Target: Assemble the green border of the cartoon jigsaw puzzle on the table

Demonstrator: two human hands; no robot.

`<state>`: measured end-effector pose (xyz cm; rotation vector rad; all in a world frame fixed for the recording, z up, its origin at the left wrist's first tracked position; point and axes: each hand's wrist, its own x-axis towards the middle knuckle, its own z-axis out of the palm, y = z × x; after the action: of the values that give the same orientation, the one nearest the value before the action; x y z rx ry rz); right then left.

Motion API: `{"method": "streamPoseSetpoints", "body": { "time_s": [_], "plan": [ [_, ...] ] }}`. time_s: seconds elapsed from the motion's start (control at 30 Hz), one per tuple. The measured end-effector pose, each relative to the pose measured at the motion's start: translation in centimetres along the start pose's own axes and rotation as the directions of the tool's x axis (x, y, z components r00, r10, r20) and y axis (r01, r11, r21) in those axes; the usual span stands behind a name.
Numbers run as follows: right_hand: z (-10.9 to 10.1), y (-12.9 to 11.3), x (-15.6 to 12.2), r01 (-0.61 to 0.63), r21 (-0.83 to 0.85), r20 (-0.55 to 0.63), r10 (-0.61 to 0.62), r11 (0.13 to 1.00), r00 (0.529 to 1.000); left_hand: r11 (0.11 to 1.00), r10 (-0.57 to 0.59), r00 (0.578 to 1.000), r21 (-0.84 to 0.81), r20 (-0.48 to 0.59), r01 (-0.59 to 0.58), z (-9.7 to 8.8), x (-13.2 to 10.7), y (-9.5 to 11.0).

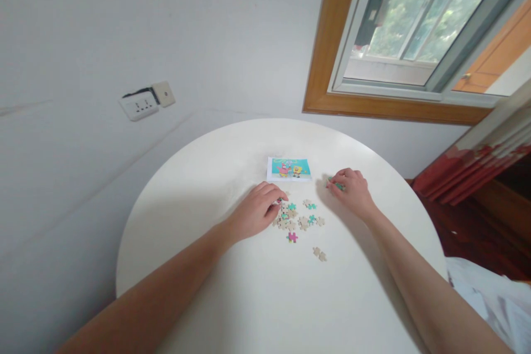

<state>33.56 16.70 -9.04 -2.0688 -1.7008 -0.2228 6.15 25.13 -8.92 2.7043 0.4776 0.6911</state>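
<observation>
Loose jigsaw puzzle pieces (303, 223) lie in a cluster on the white table, some teal side up, several showing pale backs. My left hand (259, 209) is at the cluster's left edge, its thumb and fingers pinched around a puzzle piece that is partly hidden. To the right, my right hand (350, 185) has its fingers closed on a teal puzzle piece (340, 186), close to the tabletop. A pink piece (292, 238) lies below the cluster, and two pale pieces (319, 254) sit nearer to me. Behind the pieces rests a picture card (289, 169) with cartoon figures.
The round white table (186, 210) stands against a white wall with a socket (140, 105) on the left. A wood-framed window (317, 74) is at the upper right. Beside the table's right edge are a red and cream curtain (464, 168) and white material (485, 293).
</observation>
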Motion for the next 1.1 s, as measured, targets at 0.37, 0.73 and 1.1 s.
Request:
{"method": "streamPoseSetpoints", "body": {
  "time_s": [0.37,0.73,1.1],
  "plan": [
    [0.2,1.2,0.0,-0.071,-0.150,-0.030,0.067,0.986,0.997,1.000,0.005,1.000,0.000,-0.016,-0.005,-0.1,-0.1,-0.3],
    [-0.8,-6.0,-1.9,0.430,0.208,0.145,-0.462,0.879,0.875,1.000,-0.012,1.000,0.012,-0.007,0.012,-0.4,-0.2,-0.2],
    [0.7,-6.0,-1.8,0.398,0.226,0.152,-0.436,0.889,0.887,1.000,0.015,0.999,-0.014,0.035,-0.015,-0.3,-0.2,-0.1]
  ]
}}
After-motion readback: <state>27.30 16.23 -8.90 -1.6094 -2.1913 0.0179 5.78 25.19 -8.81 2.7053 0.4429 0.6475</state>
